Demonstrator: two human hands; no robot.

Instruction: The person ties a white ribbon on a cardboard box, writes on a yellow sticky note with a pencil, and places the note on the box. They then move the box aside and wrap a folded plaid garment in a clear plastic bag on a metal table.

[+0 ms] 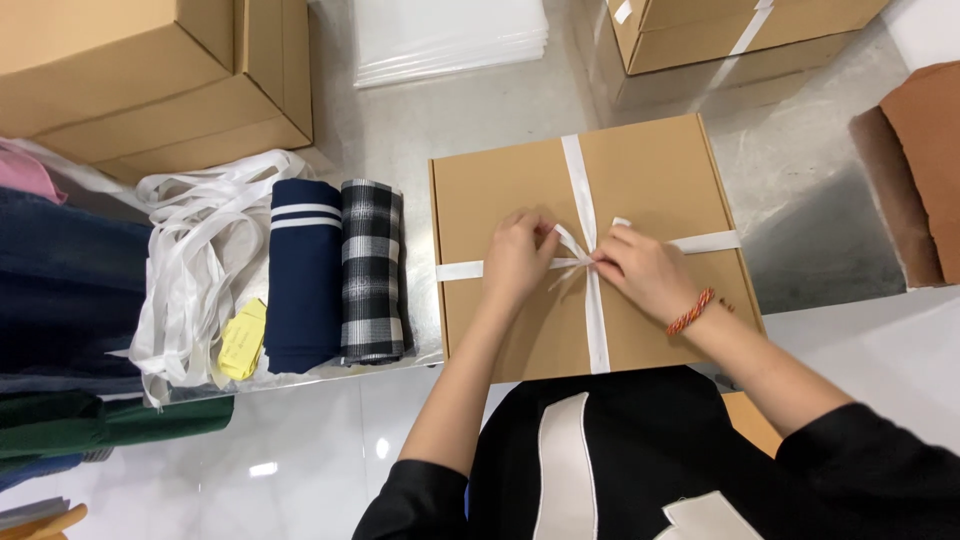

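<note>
Worktop: metallic grey surface with a dull sheen, spanning the upper frame. Floor: glossy white tiles at 6 to 8 o'clock, showing small bright reflections of overhead light. Large cardboard cartons stand at 10 o'clock; a further taped carton sits at 1 o'clock. A stack of clear plastic sheets lies at 12 o'clock. A brown padded seat stands at 3 o'clock. Folded dark garments are stacked at 9 o'clock.

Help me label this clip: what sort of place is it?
Likely a clothing packing station: both hands tie white ribbon on a flat cardboard box, beside folded garments and more cartons.
</note>
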